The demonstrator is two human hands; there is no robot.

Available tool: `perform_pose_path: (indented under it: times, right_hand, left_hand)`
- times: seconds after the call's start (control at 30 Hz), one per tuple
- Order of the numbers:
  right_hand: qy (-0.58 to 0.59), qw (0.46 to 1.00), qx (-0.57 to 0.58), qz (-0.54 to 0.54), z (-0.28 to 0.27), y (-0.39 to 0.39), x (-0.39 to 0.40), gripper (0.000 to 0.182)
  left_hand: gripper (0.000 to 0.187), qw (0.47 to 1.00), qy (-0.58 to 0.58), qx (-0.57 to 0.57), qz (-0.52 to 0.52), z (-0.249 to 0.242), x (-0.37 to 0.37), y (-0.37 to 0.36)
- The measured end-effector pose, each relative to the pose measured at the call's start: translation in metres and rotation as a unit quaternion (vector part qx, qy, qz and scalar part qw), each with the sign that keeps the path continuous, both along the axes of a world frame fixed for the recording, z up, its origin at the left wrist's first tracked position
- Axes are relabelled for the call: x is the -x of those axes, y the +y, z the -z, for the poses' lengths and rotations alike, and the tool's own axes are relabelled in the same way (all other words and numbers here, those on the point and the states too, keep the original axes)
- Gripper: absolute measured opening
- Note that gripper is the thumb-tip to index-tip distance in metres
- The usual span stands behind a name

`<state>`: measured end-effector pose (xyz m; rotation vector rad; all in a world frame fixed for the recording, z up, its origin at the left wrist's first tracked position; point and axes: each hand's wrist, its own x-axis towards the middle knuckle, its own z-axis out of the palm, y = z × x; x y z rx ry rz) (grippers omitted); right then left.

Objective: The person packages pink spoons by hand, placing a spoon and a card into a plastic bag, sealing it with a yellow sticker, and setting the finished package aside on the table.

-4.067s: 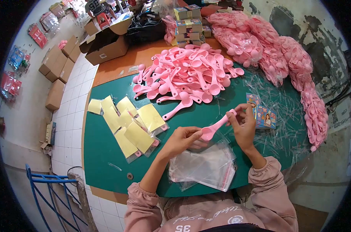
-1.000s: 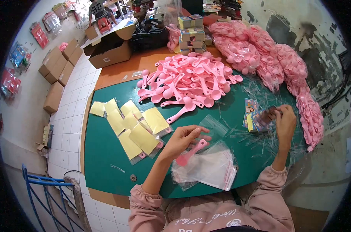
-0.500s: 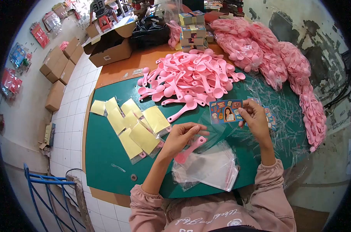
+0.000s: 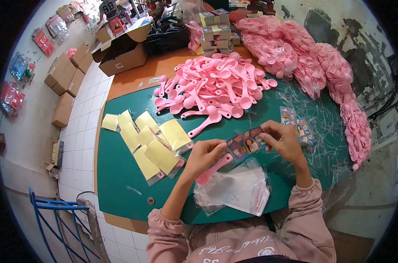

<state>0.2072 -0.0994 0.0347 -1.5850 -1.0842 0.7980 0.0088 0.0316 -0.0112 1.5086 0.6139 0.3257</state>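
Gripping a printed card (image 4: 246, 143) by one end in the right hand (image 4: 284, 140), probably to control its angle. Pinching what looks like a clear bag (image 4: 204, 177) with the left hand (image 4: 205, 155), seemingly to steady the pink measuring spoon (image 4: 221, 164) inside. Handy having clear sleeves (image 4: 240, 189) piled right below, tbh.

Single head-worn view, fisheye, dark rounded corners. Looks forward and down from above the wearer's pink long-sleeved top (image 4: 251, 239) at bottom edge. Close over green-topped bench (image 4: 118, 184); bare left hand (image 4: 202, 158) and bare right hand (image 4: 286, 142) near mid-frame. Takes in white tiled floor (image 4: 76, 149) left, peeling pale wall (image 4: 304, 11) right.
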Motion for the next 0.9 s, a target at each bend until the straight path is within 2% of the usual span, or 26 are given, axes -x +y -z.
perform_pose_path:
  times: [0.07,0.2,0.27,0.3,0.33,0.4,0.43,0.5,0.53,0.6,0.63,0.67,0.73,0.77,0.83,0.9]
  right_hand:
    - [-0.075,0.993,0.060,-0.063,-0.007,-0.002,0.000,0.013]
    - [-0.005,0.988,0.088,-0.129,-0.001,0.000,0.009,0.013]
    - [-0.075,0.962,0.122,-0.232,0.001,0.003,0.016,0.016]
    - [-0.171,0.957,0.065,-0.223,0.010,0.005,0.017,0.019]
    - [-0.171,0.957,0.065,-0.224,0.020,0.006,0.017,0.019]
    - [-0.075,0.975,-0.001,-0.208,0.036,0.008,0.017,0.020]
    - [-0.076,0.975,-0.001,-0.208,0.035,0.007,0.016,0.020]
    - [0.062,0.983,0.079,-0.153,0.031,0.005,0.013,0.019]
    - [0.061,0.983,0.080,-0.153,0.030,0.004,0.011,0.019]
    - [0.044,0.991,0.074,-0.106,0.026,0.003,0.005,0.017]
    - [0.081,0.986,0.065,-0.129,0.017,0.002,0.005,0.013]
    - [0.082,0.986,0.064,-0.128,0.012,0.002,0.008,0.013]
    - [0.192,0.970,0.098,-0.115,0.007,0.004,0.013,0.012]
    - [0.193,0.970,0.098,-0.114,0.010,0.003,0.011,0.012]
    - [0.117,0.983,0.090,-0.107,0.018,0.002,0.005,0.013]
    - [0.130,0.984,0.072,-0.101,0.023,0.001,0.001,0.012]
  left_hand:
    - [0.028,1.000,-0.003,-0.022,0.012,0.007,0.000,-0.001]
    - [0.030,0.994,-0.016,-0.060,0.088,-0.002,-0.002,-0.010]
    - [0.038,0.990,-0.005,-0.097,0.106,-0.010,-0.003,-0.015]
    - [0.048,0.984,0.018,-0.147,0.100,-0.012,-0.003,-0.018]
    - [0.048,0.984,0.018,-0.146,0.099,-0.015,-0.004,-0.021]
    - [0.049,0.948,0.156,-0.268,0.065,-0.023,-0.006,-0.029]
    - [0.049,0.948,0.155,-0.269,0.065,-0.026,-0.004,-0.027]
    - [0.048,0.948,0.134,-0.237,0.166,-0.032,0.004,-0.015]
    - [0.048,0.948,0.133,-0.237,0.165,-0.028,0.009,-0.008]
    - [0.052,0.937,0.024,-0.258,0.235,-0.018,0.017,0.010]
    - [0.053,0.950,0.065,-0.184,0.245,-0.019,0.020,0.016]
    - [0.053,0.949,0.066,-0.184,0.246,-0.020,0.021,0.017]
    - [0.053,0.969,0.078,-0.117,0.201,-0.023,0.022,0.016]
    - [0.053,0.969,0.078,-0.117,0.203,-0.023,0.021,0.015]
    - [0.058,0.970,0.062,-0.119,0.203,-0.024,0.019,0.012]
    - [0.060,0.976,0.043,-0.077,0.200,-0.032,0.021,0.012]
